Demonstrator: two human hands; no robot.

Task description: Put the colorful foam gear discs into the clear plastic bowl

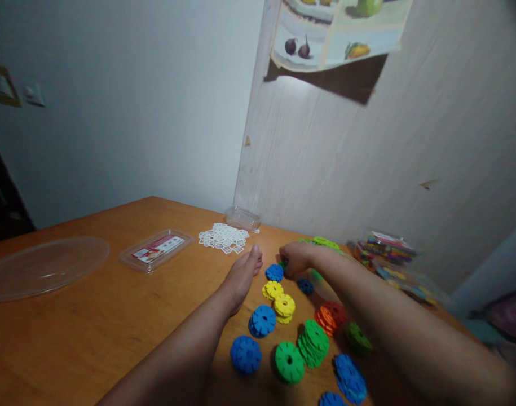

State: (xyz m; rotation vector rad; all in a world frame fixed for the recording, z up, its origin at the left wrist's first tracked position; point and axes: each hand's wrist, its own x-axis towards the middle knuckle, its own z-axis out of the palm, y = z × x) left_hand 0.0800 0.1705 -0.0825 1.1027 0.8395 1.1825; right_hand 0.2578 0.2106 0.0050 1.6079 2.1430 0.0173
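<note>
My left hand [242,276] is held over the table with its thumb up and nothing visible in it. Its other fingers are partly hidden. Just right of it lie some blue notched plastic discs [274,273]. My right hand [298,258] reaches down with its fingers bent together beside these discs; a bit of dark green shows at the fingertips, but what they grip is hidden. Nearer me are stacks of interlocking discs: yellow [283,306], blue [263,321], green [313,343] and orange-red [330,317]. A darker blue disc [305,286] lies below my right hand.
White lattice-like pieces [224,237] are heaped before a clear plastic tub [242,218]. Left are a labelled clear lid [157,250] and a big oval lid [46,268]. Light green discs [325,243] and a box of coloured items [387,248] stand by the wall.
</note>
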